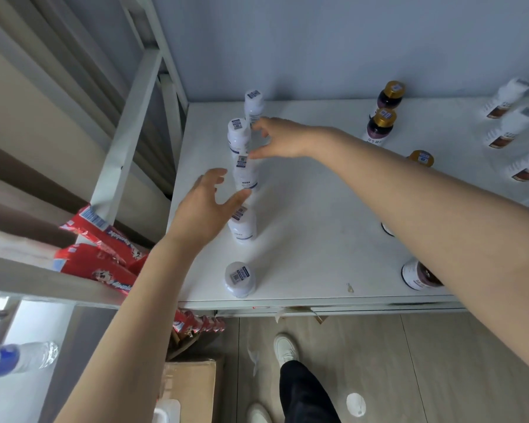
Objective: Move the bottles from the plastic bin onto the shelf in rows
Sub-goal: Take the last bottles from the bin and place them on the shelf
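Five white bottles (239, 279) stand in one row running far to near along the left side of the white shelf (318, 209). The left hand (206, 203), fingers spread and holding nothing, hovers just left of the middle bottle (247, 178). The right hand (277, 138) reaches in from the right, fingers and thumb also spread. Blur hides whether its tips touch the bottles. Gold-capped brown bottles (379, 125) stand further right. Red snack packets (104, 254) lie on the left.

Bare shelf (312, 215) between bottle rows (242, 178)
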